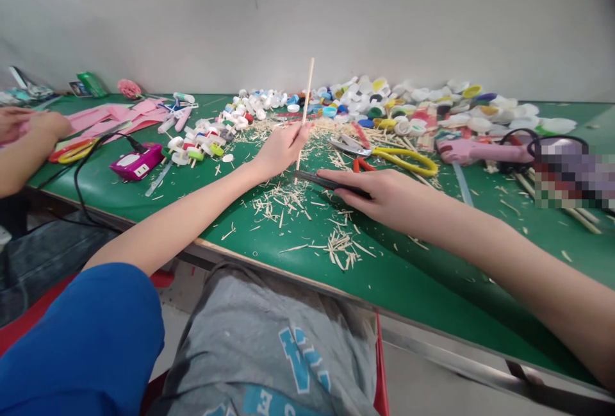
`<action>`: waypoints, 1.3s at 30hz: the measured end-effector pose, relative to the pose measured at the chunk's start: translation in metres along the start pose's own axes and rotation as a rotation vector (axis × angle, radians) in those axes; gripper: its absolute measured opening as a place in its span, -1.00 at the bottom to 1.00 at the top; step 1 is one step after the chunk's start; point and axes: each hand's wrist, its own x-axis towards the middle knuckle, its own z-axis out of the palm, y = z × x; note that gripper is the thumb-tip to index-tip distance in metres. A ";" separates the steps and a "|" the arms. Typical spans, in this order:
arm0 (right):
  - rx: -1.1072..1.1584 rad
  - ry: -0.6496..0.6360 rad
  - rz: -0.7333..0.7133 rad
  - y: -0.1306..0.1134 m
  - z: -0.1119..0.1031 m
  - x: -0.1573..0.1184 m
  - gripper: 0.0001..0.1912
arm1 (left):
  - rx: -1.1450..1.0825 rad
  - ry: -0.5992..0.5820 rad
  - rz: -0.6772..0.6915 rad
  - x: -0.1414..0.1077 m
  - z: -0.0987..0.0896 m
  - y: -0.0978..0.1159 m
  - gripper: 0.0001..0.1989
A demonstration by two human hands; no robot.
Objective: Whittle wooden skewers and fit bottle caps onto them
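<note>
My left hand (286, 149) is closed around a thin wooden stick (308, 90) held nearly upright, its lower end close to the table. My right hand (369, 193) grips a slim dark cutter knife (323, 180), whose tip meets the stick's lower part from the right; how far the blade is out I cannot tell. Pale wood shavings (342, 246) lie scattered on the green table (269, 246) beneath both hands. Just beyond my right hand are scissors (402, 158) with yellow handles and a tool with red-orange handles (364, 165).
Piled bottle caps (355, 99) line the wall. Caps on short sticks (195, 143) and a magenta box (137, 163) with a black cable sit left. A pink glue gun (480, 150) lies right. Another person's hands (41, 129) are at far left, near pink paper (113, 118).
</note>
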 end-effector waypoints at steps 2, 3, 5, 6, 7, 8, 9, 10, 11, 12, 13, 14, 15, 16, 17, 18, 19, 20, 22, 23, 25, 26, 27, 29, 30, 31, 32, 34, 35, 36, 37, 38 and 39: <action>-0.012 0.025 -0.016 0.001 0.000 0.000 -0.49 | 0.007 -0.001 -0.008 0.000 0.000 0.000 -0.51; -0.020 0.032 -0.015 0.001 0.000 0.000 -0.49 | 0.013 0.001 -0.009 0.000 0.000 -0.001 -0.52; -0.043 0.039 -0.003 0.002 -0.001 0.000 -0.49 | 0.023 0.000 -0.016 0.000 0.000 -0.001 -0.53; -0.054 0.039 0.003 0.002 -0.001 0.000 -0.49 | 0.023 -0.003 -0.023 0.000 0.000 -0.001 -0.53; -0.062 0.041 0.005 0.003 -0.001 0.000 -0.49 | 0.020 -0.007 -0.030 0.000 0.000 0.000 -0.52; -0.069 0.042 0.002 0.003 0.000 0.001 -0.49 | 0.016 -0.010 -0.036 0.000 0.000 0.000 -0.52; -0.077 0.044 -0.003 0.004 0.000 0.001 -0.49 | 0.012 -0.008 -0.039 0.000 0.000 0.001 -0.51; -0.084 0.047 -0.011 0.004 0.001 0.002 -0.49 | 0.008 -0.005 -0.038 0.000 0.000 0.001 -0.51; -0.090 0.053 -0.020 0.005 0.002 0.002 -0.49 | 0.004 -0.003 -0.038 0.000 -0.001 0.002 -0.50; -0.092 0.059 -0.028 0.006 0.004 0.002 -0.49 | 0.001 -0.004 -0.037 0.000 -0.001 0.002 -0.50; -0.092 0.066 -0.034 0.006 0.005 0.003 -0.50 | -0.002 -0.006 -0.036 -0.001 -0.001 0.002 -0.49; -0.090 0.071 -0.038 0.006 0.006 0.003 -0.50 | -0.006 -0.008 -0.036 -0.001 -0.001 0.002 -0.49; -0.085 0.076 -0.040 0.007 0.007 0.003 -0.50 | -0.009 -0.010 -0.036 -0.001 -0.001 0.001 -0.49; -0.082 0.078 -0.042 0.006 0.007 0.003 -0.51 | -0.010 -0.014 -0.039 -0.001 -0.001 0.001 -0.49; -0.078 0.078 -0.043 0.006 0.007 0.003 -0.51 | -0.011 -0.017 -0.041 -0.001 -0.001 0.000 -0.49; -0.074 0.074 -0.041 0.005 0.007 0.004 -0.50 | -0.012 -0.020 -0.042 -0.001 -0.001 -0.001 -0.50; -0.069 0.068 -0.036 0.004 0.006 0.004 -0.50 | -0.011 -0.022 -0.043 -0.001 -0.001 -0.001 -0.50; -0.061 0.058 -0.028 0.003 0.004 0.004 -0.50 | -0.011 -0.024 -0.041 -0.001 -0.001 -0.002 -0.50; -0.041 0.033 -0.009 0.001 0.002 0.004 -0.49 | -0.009 -0.018 -0.032 -0.001 -0.001 -0.002 -0.49; -0.030 0.021 -0.001 0.001 0.000 0.004 -0.48 | -0.011 -0.015 -0.027 -0.001 -0.001 -0.002 -0.49; -0.004 0.004 0.006 0.000 -0.001 0.004 -0.48 | -0.020 -0.018 -0.025 -0.001 -0.001 -0.002 -0.48; 0.010 0.002 0.003 0.000 -0.001 0.003 -0.48 | -0.026 -0.022 -0.028 -0.001 -0.001 -0.002 -0.47; 0.023 0.005 -0.001 0.000 -0.001 0.003 -0.48 | -0.033 -0.026 -0.034 -0.001 -0.001 -0.001 -0.47; 0.043 0.020 -0.019 0.000 0.001 0.003 -0.48 | -0.044 -0.032 -0.047 -0.001 -0.001 0.000 -0.46; 0.052 0.027 -0.024 0.001 0.002 0.003 -0.48 | -0.048 -0.033 -0.054 -0.001 -0.001 0.000 -0.46; 0.061 0.031 -0.024 0.001 0.002 0.003 -0.48 | -0.052 -0.034 -0.058 -0.001 -0.001 0.000 -0.46; 0.070 0.029 -0.018 0.001 0.003 0.003 -0.48 | -0.056 -0.036 -0.061 -0.001 -0.001 0.000 -0.45; 0.089 0.019 0.005 0.000 0.004 0.003 -0.47 | -0.059 -0.039 -0.062 -0.002 -0.001 -0.001 -0.44; 0.095 0.016 0.016 0.000 0.004 0.003 -0.47 | -0.059 -0.036 -0.061 -0.001 -0.001 -0.001 -0.44; 0.098 0.019 0.024 -0.001 0.004 0.004 -0.47 | -0.058 -0.032 -0.059 -0.001 -0.001 -0.002 -0.43; 0.098 0.026 0.027 -0.002 0.004 0.004 -0.47 | -0.054 -0.025 -0.057 -0.001 -0.001 -0.002 -0.43; 0.096 0.034 0.028 -0.003 0.005 0.004 -0.47 | -0.049 -0.017 -0.056 -0.001 -0.001 -0.003 -0.43; 0.093 0.040 0.025 -0.004 0.005 0.004 -0.48 | -0.041 -0.010 -0.055 -0.001 -0.001 -0.003 -0.42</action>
